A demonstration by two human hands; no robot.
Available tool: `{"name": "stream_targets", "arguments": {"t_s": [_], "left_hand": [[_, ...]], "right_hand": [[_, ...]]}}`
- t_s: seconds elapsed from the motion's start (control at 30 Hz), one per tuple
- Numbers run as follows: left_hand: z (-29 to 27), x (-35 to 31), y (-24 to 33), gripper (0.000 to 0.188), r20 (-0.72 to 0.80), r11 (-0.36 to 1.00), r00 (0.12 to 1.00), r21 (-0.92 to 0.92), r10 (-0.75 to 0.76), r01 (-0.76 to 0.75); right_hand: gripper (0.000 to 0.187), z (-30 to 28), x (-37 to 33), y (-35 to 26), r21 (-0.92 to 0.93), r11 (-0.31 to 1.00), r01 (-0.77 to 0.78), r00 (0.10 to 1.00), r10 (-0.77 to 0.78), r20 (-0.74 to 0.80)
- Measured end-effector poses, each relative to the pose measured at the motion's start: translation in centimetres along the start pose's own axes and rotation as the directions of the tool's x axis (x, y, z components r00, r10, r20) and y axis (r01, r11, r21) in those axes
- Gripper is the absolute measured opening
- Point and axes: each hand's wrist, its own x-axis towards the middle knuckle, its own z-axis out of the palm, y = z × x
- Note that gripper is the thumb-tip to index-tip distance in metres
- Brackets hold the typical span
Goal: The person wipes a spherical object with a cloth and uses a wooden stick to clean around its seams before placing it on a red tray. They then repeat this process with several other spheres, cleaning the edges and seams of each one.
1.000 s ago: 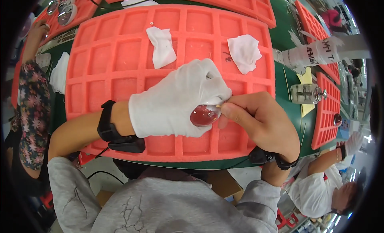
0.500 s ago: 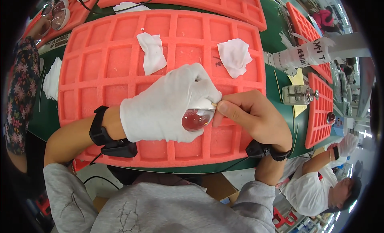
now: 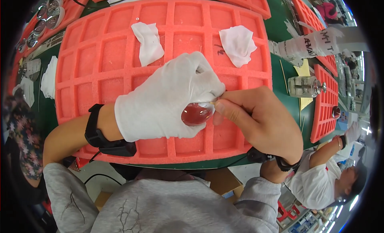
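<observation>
My left hand point(image 3: 170, 99), in a white cloth glove, is closed around a clear domed lens point(image 3: 197, 114) above the foam tray. Red from the tray shows through the curved surface. My bare right hand point(image 3: 258, 121) pinches a thin wooden stick point(image 3: 213, 103) between thumb and forefinger. The stick's visible end is at the dome's upper right rim, beside the gloved fingers. Most of the stick is hidden in my grip, so its tip cannot be made out. Beneath both hands lies the red foam tray point(image 3: 98, 93) with square compartments.
Two white cloths point(image 3: 149, 44) point(image 3: 238, 45) lie on the tray. To the right are a glass bottle point(image 3: 303, 87) on yellow paper, thin sticks point(image 3: 283, 76) and another foam tray point(image 3: 325, 103). Shiny domes point(image 3: 52, 21) fill the far left. Co-workers sit at left and right.
The dome is tilted a little differently and shows more red. Both hands keep their hold. The view has shifted slightly, and the co-worker's floral sleeve at left has drawn back.
</observation>
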Motion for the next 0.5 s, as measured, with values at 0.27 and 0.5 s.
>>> {"name": "stream_targets", "arguments": {"t_s": [0.27,0.5], "left_hand": [[-0.15,0.02,0.20,0.056,0.001,0.997,0.998,-0.040,-0.066,0.066],[-0.65,0.22,0.68,0.037,0.043,0.998,0.997,0.022,-0.058,0.058]], "right_hand": [[0.027,0.11,0.52,-0.16,-0.087,0.996,0.012,1.000,-0.013,-0.011],[0.028,0.62,0.67,-0.62,-0.109,0.992,0.056,0.998,-0.060,-0.033]]}}
